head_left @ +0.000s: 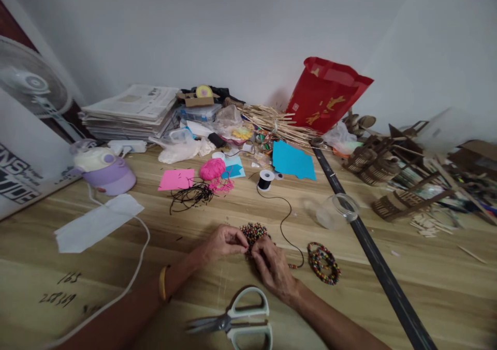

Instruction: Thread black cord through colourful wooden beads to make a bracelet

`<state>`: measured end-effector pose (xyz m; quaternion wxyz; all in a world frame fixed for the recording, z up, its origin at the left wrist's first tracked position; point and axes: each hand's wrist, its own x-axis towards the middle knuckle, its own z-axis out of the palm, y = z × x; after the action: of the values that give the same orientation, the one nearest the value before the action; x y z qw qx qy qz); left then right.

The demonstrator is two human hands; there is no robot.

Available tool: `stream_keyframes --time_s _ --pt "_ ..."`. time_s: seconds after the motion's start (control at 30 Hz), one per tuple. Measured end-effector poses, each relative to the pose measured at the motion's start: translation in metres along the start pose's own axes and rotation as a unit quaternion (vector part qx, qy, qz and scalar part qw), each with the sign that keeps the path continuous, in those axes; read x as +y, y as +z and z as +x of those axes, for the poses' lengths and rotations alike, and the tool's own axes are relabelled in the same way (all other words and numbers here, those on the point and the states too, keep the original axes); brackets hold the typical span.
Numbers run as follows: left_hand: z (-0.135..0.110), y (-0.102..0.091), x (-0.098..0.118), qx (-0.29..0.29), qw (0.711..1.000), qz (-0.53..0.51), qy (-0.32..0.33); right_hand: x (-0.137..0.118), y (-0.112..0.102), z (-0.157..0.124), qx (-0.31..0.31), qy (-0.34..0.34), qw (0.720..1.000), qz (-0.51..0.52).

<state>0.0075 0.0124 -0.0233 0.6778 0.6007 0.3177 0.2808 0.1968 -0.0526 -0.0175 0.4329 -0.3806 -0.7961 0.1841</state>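
Note:
My left hand is closed in a pinch at the near edge of a pile of small multicoloured beads, with what looks like a tiny reddish bead at its fingertips. Close beside it, my right hand is also closed, thumb and forefinger together. A black cord runs from a spool and loops round to my right hand; a few beads threaded on it show beside that hand. The cord's end is hidden by the fingers. Strung bead bracelets lie right of my right hand.
Scissors lie spread in front of me. Pink yarn, black cord scraps and a blue sheet lie farther back. A clear jar rests by a dark strip. A white cable crosses the left side.

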Motion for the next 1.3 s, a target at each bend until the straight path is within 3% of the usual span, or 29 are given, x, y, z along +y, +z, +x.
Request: stream_keyframes --time_s 1.3 --pt "-0.003 0.004 0.009 -0.018 1.0 -0.008 0.01 0.002 0.002 -0.001 -0.012 -0.004 1.0 0.003"
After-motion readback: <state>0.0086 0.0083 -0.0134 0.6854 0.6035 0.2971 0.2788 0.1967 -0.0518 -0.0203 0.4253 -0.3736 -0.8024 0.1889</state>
